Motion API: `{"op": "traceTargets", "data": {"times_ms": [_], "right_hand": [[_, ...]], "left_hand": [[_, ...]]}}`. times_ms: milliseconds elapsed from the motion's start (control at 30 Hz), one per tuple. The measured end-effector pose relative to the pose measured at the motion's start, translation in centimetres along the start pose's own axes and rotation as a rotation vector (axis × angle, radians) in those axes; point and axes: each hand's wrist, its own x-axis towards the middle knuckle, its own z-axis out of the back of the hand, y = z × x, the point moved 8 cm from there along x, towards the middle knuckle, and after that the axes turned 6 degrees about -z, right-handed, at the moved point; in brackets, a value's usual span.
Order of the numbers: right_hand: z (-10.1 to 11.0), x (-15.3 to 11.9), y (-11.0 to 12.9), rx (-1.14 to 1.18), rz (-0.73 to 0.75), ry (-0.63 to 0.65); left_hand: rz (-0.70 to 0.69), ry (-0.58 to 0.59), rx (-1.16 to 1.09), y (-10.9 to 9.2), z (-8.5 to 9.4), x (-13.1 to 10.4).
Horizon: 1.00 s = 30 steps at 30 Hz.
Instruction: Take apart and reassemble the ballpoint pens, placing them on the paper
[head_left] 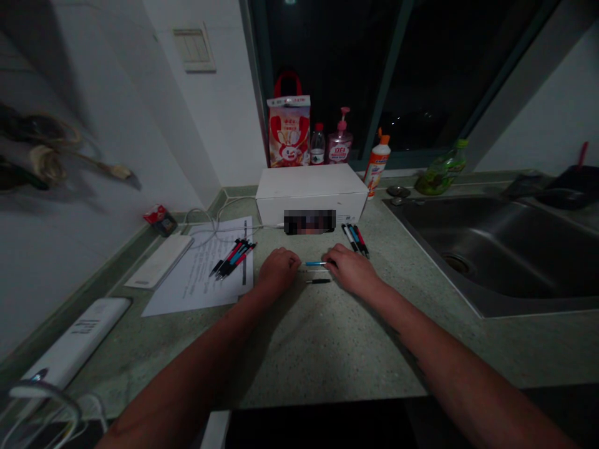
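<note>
My right hand [349, 265] is closed at the right end of a blue pen barrel [315, 263], just over the counter. My left hand [279, 268] is closed near the barrel's left side, its fingertips pinched together; what they hold is too small to make out. Between the hands a thin pale refill [312, 270] lies on the counter, with a black pen part [318, 281] in front of it. Several pens [234, 257] rest on a printed sheet [196, 293] to the left. More pens [356, 239] lie beyond my right hand.
A white box [311, 186] stands behind the hands, with a pixelated dark device [309, 222] against its front. The sink [505, 249] is at the right. Left are a white power bank [159, 262], cables and a power strip [79, 343]. Bottles and a red bag [289, 134] stand behind.
</note>
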Motion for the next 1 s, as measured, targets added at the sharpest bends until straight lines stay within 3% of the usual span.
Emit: {"op": "traceTargets", "data": {"times_ms": [600,1000], "right_hand": [[-0.1,-0.1,0.4,0.02,0.025,-0.015],[-0.2,-0.3,1.3,0.128,0.121,-0.024]], "left_hand": [[-0.048,0.007,-0.061,-0.6,0.1,0.0],[-0.117,-0.035,-0.201,-1.3,-0.1,-0.2]]}}
